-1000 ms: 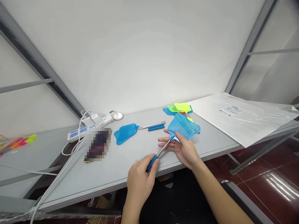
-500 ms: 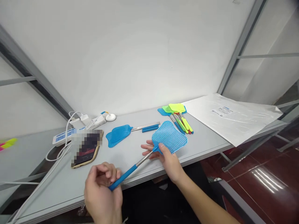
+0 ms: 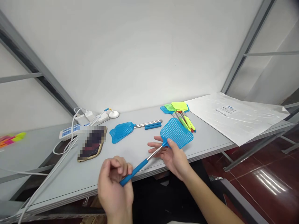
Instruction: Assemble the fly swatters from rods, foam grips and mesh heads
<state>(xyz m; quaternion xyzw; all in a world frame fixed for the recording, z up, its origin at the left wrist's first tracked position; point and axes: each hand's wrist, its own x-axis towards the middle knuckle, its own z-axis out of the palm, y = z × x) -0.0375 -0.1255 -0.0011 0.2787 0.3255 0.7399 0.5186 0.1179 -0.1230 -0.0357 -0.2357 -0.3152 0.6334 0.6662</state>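
A blue fly swatter (image 3: 177, 133) with a metal shaft and blue grip slants in front of me, above the table's front edge. My right hand (image 3: 171, 155) pinches its neck with the thumb, just below the mesh head, while its other fingers extend behind. At the lower end, my left hand (image 3: 116, 183) is closed, fingers curled, with the grip's end lying against it. Two overlapping blue fly swatters (image 3: 122, 131) without grips on their metal shafts rest on the table beyond. Beside those shafts lie loose blue grip sleeves (image 3: 153, 126).
Several green, yellow and blue fly swatters (image 3: 179, 106) lie piled at the back. A large white plastic bag (image 3: 217, 119) covers the table's right side. At left are a phone (image 3: 94, 146), a power strip (image 3: 67, 132), white cables and a round white device (image 3: 114, 114).
The view has shifted slightly, so things sit a little farther right. Both hands keep nearly the same pose on the fly swatter, whose mesh head is angled slightly differently.
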